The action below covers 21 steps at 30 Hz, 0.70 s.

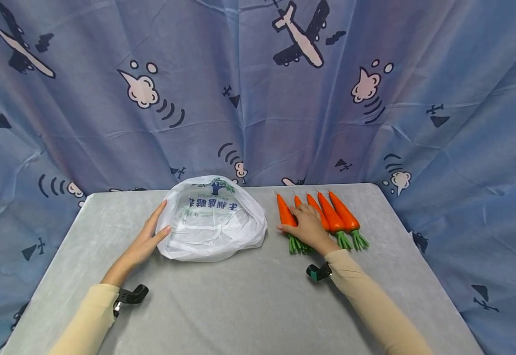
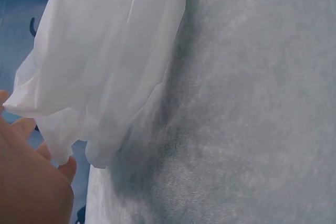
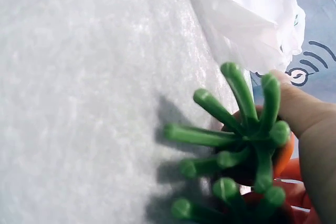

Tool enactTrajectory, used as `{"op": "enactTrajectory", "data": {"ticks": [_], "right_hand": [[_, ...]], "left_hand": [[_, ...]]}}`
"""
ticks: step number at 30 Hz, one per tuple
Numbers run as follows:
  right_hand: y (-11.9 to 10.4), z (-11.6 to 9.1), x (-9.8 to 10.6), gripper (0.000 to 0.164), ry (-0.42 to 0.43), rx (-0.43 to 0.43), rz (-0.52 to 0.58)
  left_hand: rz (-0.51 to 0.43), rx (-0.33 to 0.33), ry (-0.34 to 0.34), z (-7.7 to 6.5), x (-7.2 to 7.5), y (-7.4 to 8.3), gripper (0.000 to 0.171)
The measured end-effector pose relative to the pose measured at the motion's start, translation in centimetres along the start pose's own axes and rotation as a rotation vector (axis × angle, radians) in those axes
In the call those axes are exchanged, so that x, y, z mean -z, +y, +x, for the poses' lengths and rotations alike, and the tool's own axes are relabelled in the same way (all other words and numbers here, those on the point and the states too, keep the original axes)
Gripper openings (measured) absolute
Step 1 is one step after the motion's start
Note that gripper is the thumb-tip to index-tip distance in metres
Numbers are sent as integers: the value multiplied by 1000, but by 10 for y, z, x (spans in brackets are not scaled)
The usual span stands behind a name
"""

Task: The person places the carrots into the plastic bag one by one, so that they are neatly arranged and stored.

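Note:
A white plastic bag (image 1: 213, 251) with green and dark printing stands with its mouth spread on the table. My left hand (image 1: 144, 241) is at its left side, thumb and fingers spread against the rim; in the left wrist view the bag (image 2: 110, 51) hangs by the fingers (image 2: 68, 169). To the right, several orange carrots with green stems lie side by side. My right hand (image 1: 309, 226) grips the leftmost carrot (image 1: 285, 213), thumb on its left and fingers on its right. The second carrot (image 1: 298, 200) is mostly hidden under that hand. Green stems (image 3: 252, 129) fill the right wrist view.
The other carrots (image 1: 344, 213) lie right of my right hand, tips toward the back edge. A pale grey cloth covers the table (image 1: 240, 305). Behind it hangs a blue curtain (image 1: 258, 98) with airplane prints. Each wrist wears a small black camera (image 1: 133, 295).

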State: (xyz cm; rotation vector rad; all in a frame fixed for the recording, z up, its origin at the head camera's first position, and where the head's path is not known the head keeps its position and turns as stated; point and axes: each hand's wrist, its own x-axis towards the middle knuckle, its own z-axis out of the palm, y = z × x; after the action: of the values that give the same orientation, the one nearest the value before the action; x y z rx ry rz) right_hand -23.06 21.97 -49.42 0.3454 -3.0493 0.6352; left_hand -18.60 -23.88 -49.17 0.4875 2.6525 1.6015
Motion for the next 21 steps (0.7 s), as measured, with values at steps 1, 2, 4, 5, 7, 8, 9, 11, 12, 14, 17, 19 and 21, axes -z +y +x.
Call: {"op": "enactTrajectory", "data": {"ticks": [1,2,4,5,7,8,9,11,12,14,17,19,21], "right_hand": [[-1,0,0,87,4,1,-2],[-2,1,0,86,9,4,-6],[-3,2,-1,86,17,10,-14],[-3,2,-1,86,20,12,-17],[-4,3,-1,85,24,15,-19],[-4,4,-1,85,27,16,-21],[-4,4,-1,85,27,15,-20],[-5,5,-1,84,27,15,-15],[-5,5,-1,83,28,15,-11],[-5,6,-2,81,30,13,-3],[-5,7,-3,78,38,11,4],[-5,7,-4,76,46,12,11],[-5,8,-5,74,54,16,16]], "left_hand": [[1,1,0,0,0,0,74],[2,3,0,0,0,0,74],[2,7,1,0,-1,0,74],[2,8,2,0,-1,0,73],[2,9,1,0,-1,0,73],[2,11,1,0,-1,0,73],[4,13,1,0,-1,0,73],[7,14,0,0,-1,0,73],[8,15,0,0,-1,0,73],[11,19,-1,0,-1,-1,73],[12,18,-1,0,-1,-2,73],[12,18,-1,0,-1,-3,73],[13,15,0,0,-1,-3,73]]}}
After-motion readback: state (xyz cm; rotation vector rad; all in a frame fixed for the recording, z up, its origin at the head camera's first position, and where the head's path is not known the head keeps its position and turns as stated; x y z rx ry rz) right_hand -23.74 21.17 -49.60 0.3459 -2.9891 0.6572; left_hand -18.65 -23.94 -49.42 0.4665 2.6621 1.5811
